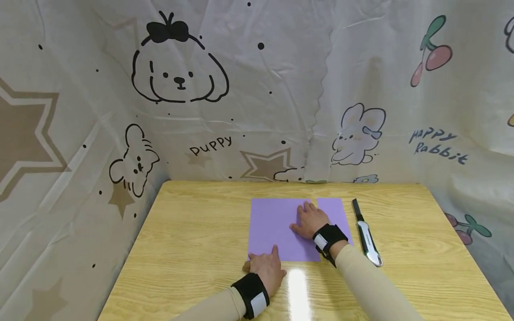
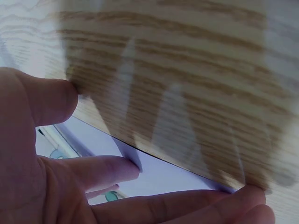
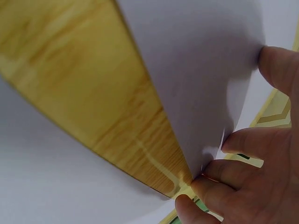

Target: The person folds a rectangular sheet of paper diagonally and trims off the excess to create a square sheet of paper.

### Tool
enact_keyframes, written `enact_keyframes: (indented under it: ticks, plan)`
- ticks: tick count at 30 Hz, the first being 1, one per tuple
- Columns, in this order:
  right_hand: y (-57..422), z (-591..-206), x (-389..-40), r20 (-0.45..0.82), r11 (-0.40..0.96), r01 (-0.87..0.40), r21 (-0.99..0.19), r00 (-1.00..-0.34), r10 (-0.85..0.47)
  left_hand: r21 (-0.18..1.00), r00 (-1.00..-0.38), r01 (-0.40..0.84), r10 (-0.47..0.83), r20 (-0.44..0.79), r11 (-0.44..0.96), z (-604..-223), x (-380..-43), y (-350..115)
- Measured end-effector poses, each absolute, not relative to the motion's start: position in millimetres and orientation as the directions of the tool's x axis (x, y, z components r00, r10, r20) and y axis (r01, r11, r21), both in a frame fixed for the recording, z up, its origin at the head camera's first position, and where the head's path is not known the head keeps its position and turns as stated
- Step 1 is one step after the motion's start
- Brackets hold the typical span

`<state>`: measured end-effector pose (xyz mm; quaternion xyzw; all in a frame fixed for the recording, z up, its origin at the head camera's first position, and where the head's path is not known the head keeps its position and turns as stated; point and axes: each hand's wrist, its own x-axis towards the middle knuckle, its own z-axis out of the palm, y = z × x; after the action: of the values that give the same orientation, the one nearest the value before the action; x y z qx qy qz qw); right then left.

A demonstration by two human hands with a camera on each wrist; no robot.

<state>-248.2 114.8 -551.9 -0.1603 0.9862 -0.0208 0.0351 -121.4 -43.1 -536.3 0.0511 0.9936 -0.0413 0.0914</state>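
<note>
A larger purple sheet of paper [image 1: 271, 223] lies flat on the table, with a narrow purple strip [image 1: 331, 207] just to its right. In the right wrist view, a wedge of bare wood separates the two pieces. My left hand [image 1: 266, 269] rests at the large sheet's near-left corner, index finger stretched onto the paper; the left wrist view has its fingertips touching down along the paper's edge. Fingers spread, my right hand [image 1: 311, 220] presses on the large sheet near its right edge. Neither hand grips anything. A utility knife [image 1: 367, 238] lies right of the strip, its dark blade extended.
The wooden table [image 1: 192, 232] ends at a patterned cloth backdrop [image 1: 257, 98] behind and at both sides. The knife's blade points toward the far edge. Both wrists wear black straps.
</note>
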Motion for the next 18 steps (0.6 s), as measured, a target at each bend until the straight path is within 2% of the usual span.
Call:
enact_keyframes:
  ticks: [10,18]
  plan:
    - [118.9,-554.1,-250.3,-0.07,0.953,-0.299,-0.057,-0.951,-0.303,-0.061,-0.983,0.128,0.119,-0.142,0.99,-539.8,-122.5,-40.9]
    - [119.0,-555.6,-250.6,-0.075,0.951,-0.299,-0.078,-0.95,-0.304,-0.073,-0.976,0.155,0.141,-0.167,0.985,-538.9,-124.5,-42.9]
